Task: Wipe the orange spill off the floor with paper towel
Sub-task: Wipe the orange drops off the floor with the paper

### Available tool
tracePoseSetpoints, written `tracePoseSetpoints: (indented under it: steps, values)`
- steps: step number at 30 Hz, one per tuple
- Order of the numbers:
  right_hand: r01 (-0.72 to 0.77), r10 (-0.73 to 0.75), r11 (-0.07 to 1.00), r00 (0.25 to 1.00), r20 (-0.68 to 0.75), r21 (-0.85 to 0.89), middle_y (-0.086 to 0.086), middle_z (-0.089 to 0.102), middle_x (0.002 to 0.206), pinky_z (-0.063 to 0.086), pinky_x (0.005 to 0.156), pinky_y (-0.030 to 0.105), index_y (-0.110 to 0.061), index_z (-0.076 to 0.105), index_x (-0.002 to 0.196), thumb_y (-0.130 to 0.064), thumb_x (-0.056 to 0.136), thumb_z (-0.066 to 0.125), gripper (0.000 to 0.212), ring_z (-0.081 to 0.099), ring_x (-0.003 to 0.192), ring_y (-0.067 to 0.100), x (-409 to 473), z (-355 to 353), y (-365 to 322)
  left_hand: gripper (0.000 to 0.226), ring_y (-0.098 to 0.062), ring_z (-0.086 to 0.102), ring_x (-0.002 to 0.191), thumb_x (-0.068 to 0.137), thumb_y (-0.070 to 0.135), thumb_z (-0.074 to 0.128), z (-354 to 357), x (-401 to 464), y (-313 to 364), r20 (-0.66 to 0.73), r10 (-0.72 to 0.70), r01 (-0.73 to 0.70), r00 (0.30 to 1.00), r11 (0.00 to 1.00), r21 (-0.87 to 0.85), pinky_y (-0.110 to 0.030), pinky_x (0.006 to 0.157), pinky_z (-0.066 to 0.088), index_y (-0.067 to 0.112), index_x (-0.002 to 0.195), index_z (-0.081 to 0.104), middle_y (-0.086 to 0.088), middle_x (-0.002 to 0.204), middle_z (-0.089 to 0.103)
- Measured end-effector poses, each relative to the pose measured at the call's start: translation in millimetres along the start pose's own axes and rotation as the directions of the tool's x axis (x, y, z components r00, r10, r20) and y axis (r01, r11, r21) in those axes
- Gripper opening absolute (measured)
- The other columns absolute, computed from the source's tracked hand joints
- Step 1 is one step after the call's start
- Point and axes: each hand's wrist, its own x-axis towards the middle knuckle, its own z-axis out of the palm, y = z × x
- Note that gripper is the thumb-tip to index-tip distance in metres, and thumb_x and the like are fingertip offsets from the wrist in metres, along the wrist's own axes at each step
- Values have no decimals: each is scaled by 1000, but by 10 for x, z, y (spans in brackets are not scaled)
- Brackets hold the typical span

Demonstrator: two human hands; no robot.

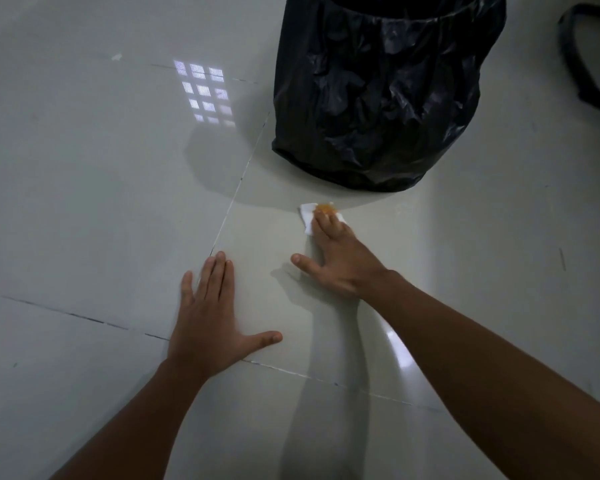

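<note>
- Nearest, the left hand [208, 317] lies flat on the floor [84, 202], fingers together and thumb spread wide; it holds nothing and seems only to brace the person.
- Ahead and to its right, the right hand [340, 261] reaches forward, thumb stuck out to the side, fingers pressed together on top of the towel [305, 216]. It pins the towel down rather than pinching it.
- Under and just past those fingertips, the towel lies flat on the floor, its white corners showing to the left of the fingers.
- At the fingertips, on the towel's far edge, sits the spill [324, 206]: a small orange patch, touching the towel. Whether it is soaked into the paper or still partly on the floor cannot be told.
- Judged from this, the wipe is under way: the towel is on the spill and orange is being taken up. Left to do, probably: finish the stroke, check for residue under the towel, lift it away.
- Beyond the right hand, near the spill but not touching it, stands a bin [385, 88] lined with a black bag.
- Count: two hands, one towel, one spill patch, one bin.
</note>
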Motion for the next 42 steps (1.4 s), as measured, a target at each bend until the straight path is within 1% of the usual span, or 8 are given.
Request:
tracePoseSetpoints:
  steps: [4, 10, 19, 22, 26, 28, 36, 42]
  values:
    - [131, -132, 990, 991, 15, 42, 6, 6, 170, -3, 123, 29, -9, 13, 161, -63, 100, 39, 85, 0, 156, 19, -19, 130, -285, 146, -29, 5, 157, 59, 107, 22, -8, -4, -12, 24, 7, -7, 1000, 1000, 12, -60, 124, 12, 0, 158, 13, -17, 169, 8]
    - [179, -181, 983, 981, 70, 37, -7, 11, 169, 15, 126, 34, -20, 20, 161, -71, 94, 39, 86, 3, 156, 10, -545, 232, -179, 144, -28, 8, 157, 61, 105, 25, 9, -1, -22, 10, 17, -17, 1000, 1000, -1, -61, 123, 14, -1, 157, 17, -17, 169, 11]
    - [-50, 45, 993, 998, -42, -108, -8, 7, 169, -3, 126, 32, -22, 16, 161, -73, 93, 16, 86, -3, 154, 5, -987, 90, 476, 144, -28, 4, 158, 61, 105, 19, -1, -13, 4, 18, 13, -14, 1000, 999, 38, -59, 124, 11, -1, 158, 13, -17, 169, 7]
    - [-61, 60, 997, 998, -28, -42, -4, 2, 170, -6, 123, 28, -18, 11, 162, -71, 95, 24, 86, -8, 155, 8, -815, 76, 456, 145, -28, 2, 158, 60, 106, 19, -5, -12, 10, 18, 4, -5, 1000, 999, 35, -59, 125, 9, 0, 158, 11, -16, 170, 5]
    - [-90, 99, 991, 991, -90, 97, -6, 8, 170, 11, 123, 31, -23, 17, 161, -73, 93, 28, 85, 7, 155, 13, -683, 27, 452, 144, -27, 1, 158, 60, 106, 20, -3, -12, 9, 15, 3, -3, 1000, 1000, 25, -59, 125, 10, 1, 158, 11, -16, 170, 5]
    - [-111, 125, 988, 983, -134, 107, -5, 3, 170, 6, 122, 30, -23, 11, 161, -71, 94, 27, 84, 0, 156, 13, -686, 38, 478, 144, -27, 3, 158, 60, 106, 20, 1, -8, 2, 9, 4, -4, 1000, 1000, 23, -59, 124, 11, 1, 158, 13, -16, 170, 7]
    - [-91, 96, 990, 994, -49, 107, 1, -11, 169, -12, 118, 27, -17, -2, 161, -71, 95, 30, 91, -23, 145, 2, -569, 148, 429, 145, -26, 2, 158, 59, 106, 22, 0, -10, 2, -1, 1, -1, 1000, 1000, 0, -59, 125, 10, 1, 158, 12, -14, 170, 6]
    - [73, -73, 997, 997, 5, 17, 3, -5, 170, -6, 124, 31, -14, 6, 162, -67, 98, 31, 86, -12, 155, 13, -573, 137, 252, 144, -26, 3, 158, 59, 106, 23, 6, -12, -13, -2, 2, -2, 1000, 1000, 1, -59, 125, 11, 2, 158, 12, -15, 170, 7]
